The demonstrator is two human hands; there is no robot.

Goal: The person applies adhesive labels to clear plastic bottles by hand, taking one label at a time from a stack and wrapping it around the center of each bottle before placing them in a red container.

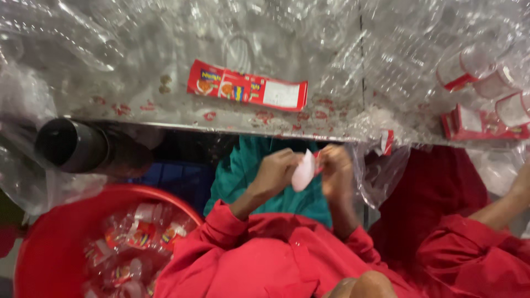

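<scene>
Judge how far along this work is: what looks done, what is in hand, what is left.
Looks done: the red tub holds labelled clear pieces. In hand: the left hand and right hand pinch a small white piece between them. Left: a flat red label and clear plastic containers lie on the metal table.

Label strip (247, 85) on the table (138, 105), tub (44, 248) of cups (138, 234) below left, pipe (72, 146) above it.
</scene>
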